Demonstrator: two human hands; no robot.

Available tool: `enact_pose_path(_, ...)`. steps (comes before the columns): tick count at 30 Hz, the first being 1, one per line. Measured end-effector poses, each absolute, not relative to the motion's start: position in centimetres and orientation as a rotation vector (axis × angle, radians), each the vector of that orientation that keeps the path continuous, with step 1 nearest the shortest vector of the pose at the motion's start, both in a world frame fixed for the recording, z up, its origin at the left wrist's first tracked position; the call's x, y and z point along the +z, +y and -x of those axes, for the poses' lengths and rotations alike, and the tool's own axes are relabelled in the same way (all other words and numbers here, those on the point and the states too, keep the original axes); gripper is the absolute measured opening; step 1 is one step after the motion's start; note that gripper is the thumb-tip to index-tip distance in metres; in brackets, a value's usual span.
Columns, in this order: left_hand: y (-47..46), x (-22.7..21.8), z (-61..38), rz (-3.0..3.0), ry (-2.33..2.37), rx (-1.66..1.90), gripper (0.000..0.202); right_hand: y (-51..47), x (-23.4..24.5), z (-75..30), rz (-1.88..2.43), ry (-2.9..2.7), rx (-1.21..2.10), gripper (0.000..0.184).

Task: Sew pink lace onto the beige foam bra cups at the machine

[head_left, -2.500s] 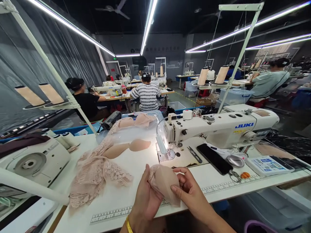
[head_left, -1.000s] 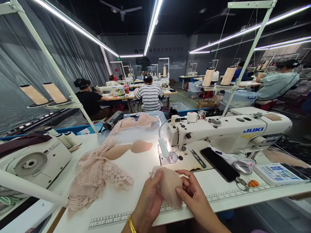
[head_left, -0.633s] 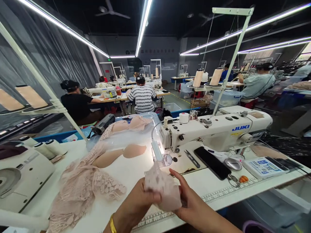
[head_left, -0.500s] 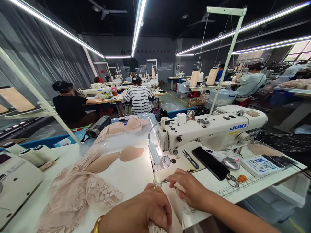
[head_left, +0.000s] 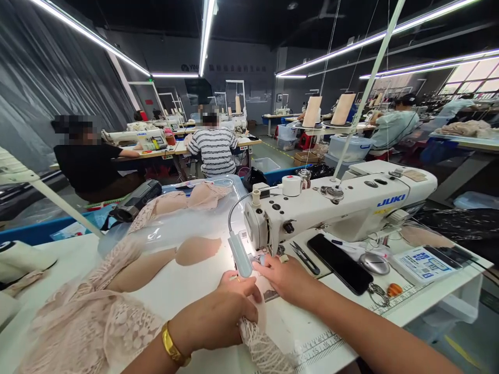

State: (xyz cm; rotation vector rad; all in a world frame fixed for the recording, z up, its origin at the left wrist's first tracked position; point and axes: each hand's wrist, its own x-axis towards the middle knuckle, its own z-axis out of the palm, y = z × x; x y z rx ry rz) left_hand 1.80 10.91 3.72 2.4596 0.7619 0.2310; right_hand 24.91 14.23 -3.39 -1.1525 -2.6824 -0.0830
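Note:
In the head view, my left hand (head_left: pixel 230 311) is closed around beige lace fabric (head_left: pixel 267 350), whose loose end hangs toward the table's front edge. My right hand (head_left: pixel 288 278) is at the sewing machine's needle area, its fingertips closed on the front part of the same beige piece. The fingertips of both hands are close together beside a small clip lamp (head_left: pixel 240 254), which partly covers the work. The white sewing machine (head_left: pixel 331 208) stands just beyond my right hand. The needle and the fabric's edge under it are hidden.
Beige lace bra pieces with cups (head_left: pixel 198 251) spread over the table's left side. Thread snips (head_left: pixel 305 258), a black phone (head_left: pixel 340 264), a silver mouse (head_left: pixel 374 263), keys (head_left: pixel 378 294) and a plastic box (head_left: pixel 423 264) lie to the right. Several people sit at machines beyond.
Both hands have moved forward from the table's front to the needle area, carrying the lace fabric along. My right fingers have closed on the fabric. The view has shifted a little to the right.

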Motion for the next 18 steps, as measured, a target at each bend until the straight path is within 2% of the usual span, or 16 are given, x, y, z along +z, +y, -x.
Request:
enact_pose_path(4, 11.0, 3.9, -1.9, -2.409, 0.782, 0.235, 0.016, 15.3, -2.0, -27.4, 1.169, -2.706, -0.04, 0.021)
enact_pose_path(8, 11.3, 4.1, -2.1, -2.384, 0.795, 0.311, 0.017, 15.8, -1.5, -29.3, 1.434, -2.508, -0.099, 0.028)
enact_pose_path(14, 11.3, 4.1, -2.4, -2.399, 0.805, 0.293, 0.016, 13.7, -2.8, -25.7, 1.118, -2.527, 0.207, 0.028)
enact_pose_path(18, 11.2, 3.8, -2.4, -2.39, 0.815, 0.313, 0.018, 14.6, -3.0, -26.5, 1.256, -2.428, 0.085, 0.023)
